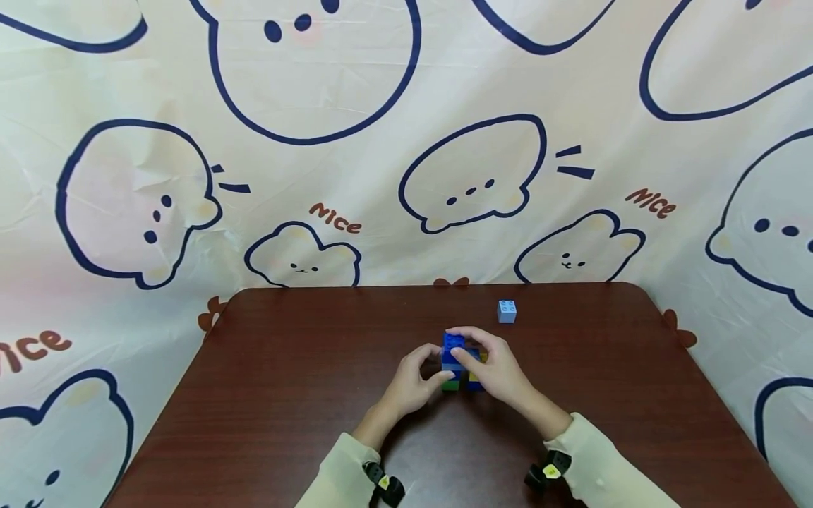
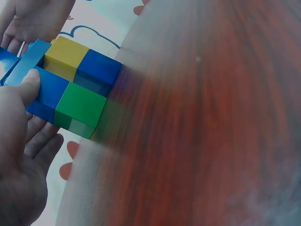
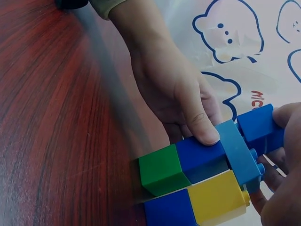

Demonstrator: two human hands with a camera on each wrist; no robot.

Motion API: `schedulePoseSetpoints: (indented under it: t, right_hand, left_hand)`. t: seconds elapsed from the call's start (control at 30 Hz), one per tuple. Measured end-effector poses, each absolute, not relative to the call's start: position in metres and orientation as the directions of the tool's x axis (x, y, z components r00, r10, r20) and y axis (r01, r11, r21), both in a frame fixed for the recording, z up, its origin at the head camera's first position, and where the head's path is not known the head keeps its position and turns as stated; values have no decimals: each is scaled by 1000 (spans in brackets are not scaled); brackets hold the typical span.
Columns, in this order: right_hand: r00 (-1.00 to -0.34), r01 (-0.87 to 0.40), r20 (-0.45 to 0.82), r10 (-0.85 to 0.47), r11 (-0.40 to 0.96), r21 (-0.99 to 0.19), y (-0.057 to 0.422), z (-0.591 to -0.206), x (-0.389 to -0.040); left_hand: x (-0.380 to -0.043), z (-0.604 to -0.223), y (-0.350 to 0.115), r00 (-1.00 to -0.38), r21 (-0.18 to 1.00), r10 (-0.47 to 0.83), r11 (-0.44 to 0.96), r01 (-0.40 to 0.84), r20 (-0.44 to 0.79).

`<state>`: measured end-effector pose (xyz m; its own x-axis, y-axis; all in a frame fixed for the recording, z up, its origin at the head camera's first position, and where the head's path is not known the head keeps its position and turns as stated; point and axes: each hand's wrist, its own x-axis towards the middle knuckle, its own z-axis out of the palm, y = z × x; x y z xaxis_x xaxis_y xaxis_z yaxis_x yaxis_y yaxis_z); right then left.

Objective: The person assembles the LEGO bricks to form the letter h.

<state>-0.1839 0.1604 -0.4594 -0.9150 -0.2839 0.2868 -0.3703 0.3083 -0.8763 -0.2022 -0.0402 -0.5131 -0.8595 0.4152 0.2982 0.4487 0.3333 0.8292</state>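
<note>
Two columns of toy building bricks stand side by side, bridged by a long lighter-blue brick (image 3: 239, 153). One column has a blue brick (image 2: 49, 94) over a green brick (image 2: 81, 104); the other has a yellow brick (image 3: 217, 197) over a blue one (image 3: 170, 210). My left hand (image 1: 411, 383) grips the first column, thumb on its blue brick and fingers behind. On top, over one end of the bridging brick, a dark blue brick (image 3: 261, 128) sits slightly askew. My right hand (image 1: 502, 368) pinches that top brick between thumb and fingers.
A single light blue brick (image 1: 506, 311) stands near the far edge of the brown wooden table (image 1: 305, 367). Behind the table hangs a pale cloth (image 1: 381, 254) with cartoon outlines. Each sleeve carries a black wrist camera (image 1: 547, 471).
</note>
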Motion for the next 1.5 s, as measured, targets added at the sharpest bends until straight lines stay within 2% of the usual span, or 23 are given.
schedulePoseSetpoints:
  t: [0.4, 0.97, 1.5]
  right_hand:
    - [-916, -370, 292, -276, 299, -880, 157, -461, -185]
    - [-930, -337, 268, -253, 291, -895, 153, -459, -180]
    - [-904, -322, 197, -380, 301, -898, 169, -458, -186]
  left_hand:
    - [-202, -514, -40, -844, 811, 419, 328, 484, 334]
    - [-199, -512, -41, -866, 833, 403, 333, 441, 298]
    - [-200, -512, -41, -872, 837, 410, 349, 421, 268]
